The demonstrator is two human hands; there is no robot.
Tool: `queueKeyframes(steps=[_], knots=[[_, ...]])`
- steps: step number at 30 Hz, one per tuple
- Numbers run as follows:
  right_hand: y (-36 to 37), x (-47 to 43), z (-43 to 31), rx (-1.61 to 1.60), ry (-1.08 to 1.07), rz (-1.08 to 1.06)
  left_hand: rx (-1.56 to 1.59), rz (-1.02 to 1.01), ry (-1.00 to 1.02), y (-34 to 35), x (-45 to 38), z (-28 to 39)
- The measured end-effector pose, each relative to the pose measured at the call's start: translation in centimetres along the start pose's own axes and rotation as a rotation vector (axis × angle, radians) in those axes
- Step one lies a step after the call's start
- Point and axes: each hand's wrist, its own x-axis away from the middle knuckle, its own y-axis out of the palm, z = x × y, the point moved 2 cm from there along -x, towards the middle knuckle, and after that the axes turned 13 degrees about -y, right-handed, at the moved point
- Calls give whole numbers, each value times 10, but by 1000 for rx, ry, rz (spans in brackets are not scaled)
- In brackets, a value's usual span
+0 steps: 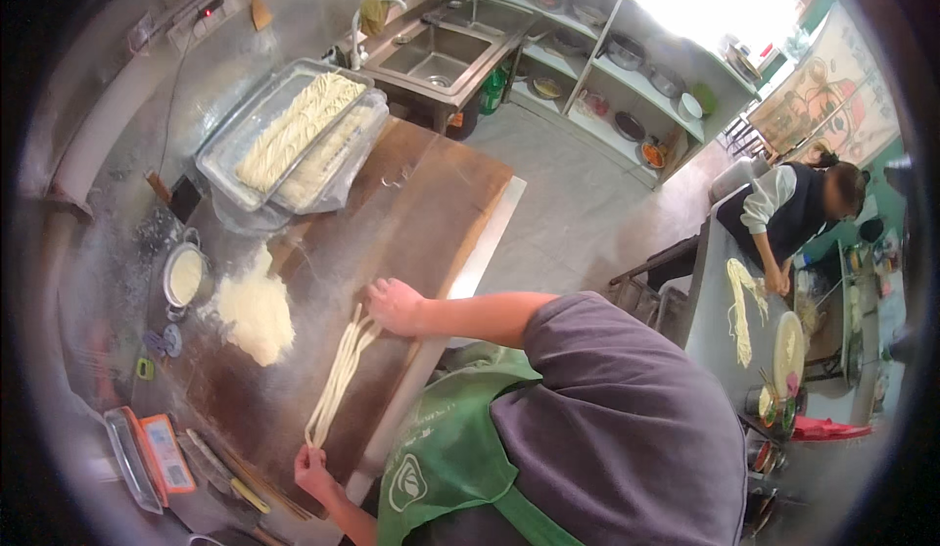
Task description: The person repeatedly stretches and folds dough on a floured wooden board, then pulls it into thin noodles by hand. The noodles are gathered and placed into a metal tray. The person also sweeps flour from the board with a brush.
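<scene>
Several strands of pulled noodle dough stretch between my two hands over the floury wooden worktop. At the lower end, my left hand grips them with its fingers bent, near the front of the worktop. The other end is in my right hand, whose fingers curl down over the strands and partly hide them. Between the hands the strands run side by side, with narrow gaps near the right hand. A heap of flour lies on the worktop beyond them.
Plastic trays of dough strips stand at the worktop's far end. A metal pot of flour is near the wall. Knives with a yellow handle lie left. A sink stands behind. A co-worker bends over another table with noodles.
</scene>
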Motion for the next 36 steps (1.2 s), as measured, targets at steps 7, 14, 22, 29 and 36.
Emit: queueKeyframes(steps=[7, 14, 22, 29, 36], knots=[[18, -21, 0, -166, -258, 329, -11, 57, -11, 0, -1, 0], [48, -18, -4, -150, -146, 429, -43, 73, 14, 0, 0, -4], [29, -19, -12, -155, 29, 210, 10, 83, 37, 1, 4, -1], [-40, -6, -23, 0, -191, -69, -101, 70, 112, 0, 11, 0], [-39, -27, -2, -439, -138, 112, 13, 85, 49, 4, 6, -5]])
